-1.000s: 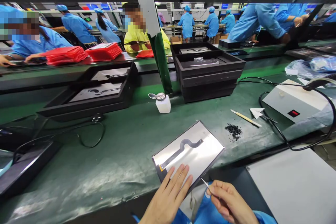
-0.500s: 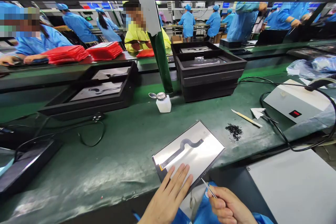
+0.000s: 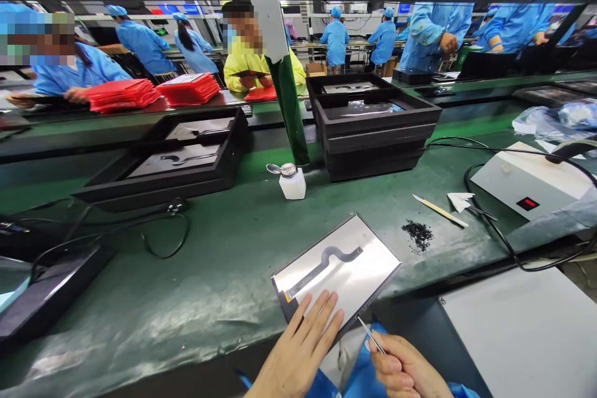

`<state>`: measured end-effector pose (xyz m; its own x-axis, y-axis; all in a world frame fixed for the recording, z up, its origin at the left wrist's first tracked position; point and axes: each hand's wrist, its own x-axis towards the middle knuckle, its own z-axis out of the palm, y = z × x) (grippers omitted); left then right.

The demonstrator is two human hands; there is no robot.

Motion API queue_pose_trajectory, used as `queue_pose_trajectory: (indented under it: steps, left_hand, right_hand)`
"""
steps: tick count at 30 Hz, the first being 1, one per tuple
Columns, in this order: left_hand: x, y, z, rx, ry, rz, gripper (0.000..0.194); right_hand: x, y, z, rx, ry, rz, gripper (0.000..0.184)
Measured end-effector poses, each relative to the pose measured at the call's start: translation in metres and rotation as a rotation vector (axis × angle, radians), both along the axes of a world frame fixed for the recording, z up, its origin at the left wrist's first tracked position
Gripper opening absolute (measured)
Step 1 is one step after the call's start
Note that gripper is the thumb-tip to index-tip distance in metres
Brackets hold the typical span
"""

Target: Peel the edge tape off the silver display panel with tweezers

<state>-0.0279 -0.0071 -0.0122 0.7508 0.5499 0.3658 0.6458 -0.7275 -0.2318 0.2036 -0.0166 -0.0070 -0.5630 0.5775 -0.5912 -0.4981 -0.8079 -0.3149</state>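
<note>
An LCD panel (image 3: 364, 273) with a shiny silver back lies tilted at the bench's front edge, its near side jutting past the edge. A dark, curved flex cable (image 3: 321, 267) runs across it. My left hand (image 3: 303, 342) is open and pressed flat on the panel's near left part, fingers stretched out. In my right hand (image 3: 405, 364), closed, is a pair of slim metal tweezers (image 3: 372, 336). Their tip meets the panel's near edge. Part of the tweezers is hidden inside my fingers.
Black trays (image 3: 373, 149) stand stacked behind, with more trays (image 3: 186, 183) at left. A white bottle (image 3: 293, 185) has its lid up. Black scraps (image 3: 418, 235), a craft knife (image 3: 441, 211) and a cabled grey box (image 3: 527, 183) lie right. Co-workers sit and stand beyond the bench.
My hands, the panel and the tweezers keep nearly the same places. The whole view has shifted slightly. Across the bench, co-workers' arms have moved.
</note>
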Motion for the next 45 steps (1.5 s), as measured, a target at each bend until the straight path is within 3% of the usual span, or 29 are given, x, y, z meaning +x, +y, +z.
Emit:
queue_pose_trajectory:
  steps: [11, 21, 36, 40, 45]
  left_hand:
    - [0.000, 0.001, 0.005, 0.003, -0.003, -0.002, 0.049]
    - [0.001, 0.000, 0.008, 0.004, 0.004, -0.006, 0.049]
    - [0.000, 0.000, 0.006, -0.007, -0.003, -0.006, 0.048]
    - [0.001, 0.001, 0.005, -0.011, -0.004, 0.004, 0.049]
    - [0.001, 0.001, 0.007, 0.003, -0.011, -0.004, 0.047]
  right_hand:
    - [-0.003, 0.001, 0.002, -0.005, -0.010, 0.029, 0.042]
    - [-0.002, -0.001, -0.007, -0.011, 0.049, -0.042, 0.043]
    - [0.004, 0.001, 0.001, 0.025, 0.066, -0.103, 0.045]
    - [0.006, 0.000, 0.006, 0.114, -0.121, -0.114, 0.049]
    - [0.005, -0.013, -0.003, 0.592, -0.725, -0.131, 0.044]
